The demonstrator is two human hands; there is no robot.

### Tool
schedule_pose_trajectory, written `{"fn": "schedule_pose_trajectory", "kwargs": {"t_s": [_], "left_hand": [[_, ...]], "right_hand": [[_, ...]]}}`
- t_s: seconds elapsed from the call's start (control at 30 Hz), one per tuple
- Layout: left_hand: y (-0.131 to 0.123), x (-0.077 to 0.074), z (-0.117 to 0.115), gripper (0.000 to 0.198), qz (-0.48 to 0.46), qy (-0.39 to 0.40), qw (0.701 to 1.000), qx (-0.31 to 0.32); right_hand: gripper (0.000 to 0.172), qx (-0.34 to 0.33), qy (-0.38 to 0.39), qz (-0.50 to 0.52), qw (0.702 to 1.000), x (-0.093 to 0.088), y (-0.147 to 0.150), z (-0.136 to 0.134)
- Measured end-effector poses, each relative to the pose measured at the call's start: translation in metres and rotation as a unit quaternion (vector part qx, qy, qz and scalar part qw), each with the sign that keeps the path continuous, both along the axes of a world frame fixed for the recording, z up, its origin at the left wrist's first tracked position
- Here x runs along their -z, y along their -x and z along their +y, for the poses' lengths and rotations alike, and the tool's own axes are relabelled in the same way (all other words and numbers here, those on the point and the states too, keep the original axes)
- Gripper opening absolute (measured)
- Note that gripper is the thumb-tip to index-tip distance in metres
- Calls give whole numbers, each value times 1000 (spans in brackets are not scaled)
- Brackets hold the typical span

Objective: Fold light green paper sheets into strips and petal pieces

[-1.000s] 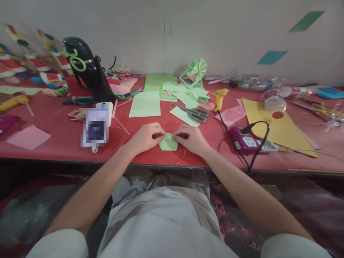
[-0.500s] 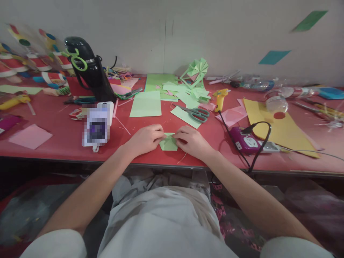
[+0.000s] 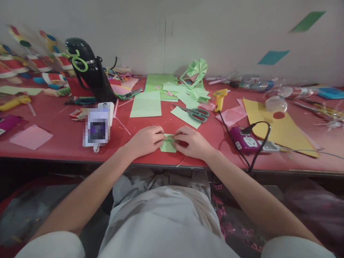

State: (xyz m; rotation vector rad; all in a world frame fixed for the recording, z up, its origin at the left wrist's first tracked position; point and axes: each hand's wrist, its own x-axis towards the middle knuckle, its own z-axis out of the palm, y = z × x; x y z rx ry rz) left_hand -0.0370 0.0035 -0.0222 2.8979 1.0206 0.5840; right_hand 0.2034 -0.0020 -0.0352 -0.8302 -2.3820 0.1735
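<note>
A small folded piece of light green paper (image 3: 168, 146) lies on the red table near its front edge. My left hand (image 3: 148, 140) pinches its left side, with the fingers closed at the paper's upper edge. On the other side my right hand (image 3: 192, 142) grips the right edge between thumb and fingers. The paper's upper corners are hidden under the fingertips. Grey-handled scissors (image 3: 199, 114) rest just beyond the hands, on a green paper piece (image 3: 182, 116). A flat green sheet (image 3: 146, 104) lies behind my left hand.
A folded green paper model (image 3: 197, 70) stands at the back among scraps. To the right are a yellow glue gun (image 3: 220, 99), a purple power strip (image 3: 245, 140) with cables, and yellow paper (image 3: 282, 125). A phone (image 3: 97, 125) and black bottle (image 3: 88, 68) stand left.
Both hands stay at the green paper, with small finger shifts. The right fingers now reach slightly further over its right side.
</note>
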Motion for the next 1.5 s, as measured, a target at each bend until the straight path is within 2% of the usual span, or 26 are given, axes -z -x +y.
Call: {"fn": "schedule_pose_trajectory", "kwargs": {"t_s": [0.23, 0.47, 0.63, 0.77, 0.87, 0.97, 1.07, 1.17, 1.3, 1.5], "left_hand": [[-2, -1, -1, 24, -17, 23, 1000, -5], [-3, -1, -1, 24, -51, 73, 996, 0], [-5, -12, -3, 12, -97, 166, 981, 1], [-10, -18, 1, 31, -108, 242, 963, -53], [-13, -19, 6, 22, -112, 273, 950, -97], [-15, -20, 11, 12, -92, 299, 945, -96], [-16, -20, 14, 11, -56, 298, 948, -102], [-17, -20, 16, 11, -40, 298, 948, -109], [-17, -20, 17, 10, -40, 306, 946, -101], [-18, -16, 20, 10, -79, 285, 951, -90]], "right_hand": [[21, 4, -29, 8, 1000, 6, 3, 1], [24, -10, -2, 16, 1000, 8, 4, 3], [22, -25, -8, 34, 999, 9, 6, 4], [23, -31, -20, 39, 999, 6, 7, 3], [23, -33, -22, 23, 999, 3, 7, 1], [23, -28, -21, -2, 999, 0, 7, -1], [22, -24, -15, -6, 1000, 0, 7, -2], [20, -16, 9, 21, 1000, 1, 7, 0], [16, 21, 84, 89, 992, 1, 6, 7], [14, 34, 149, 118, 981, -1, 6, 13]]}}
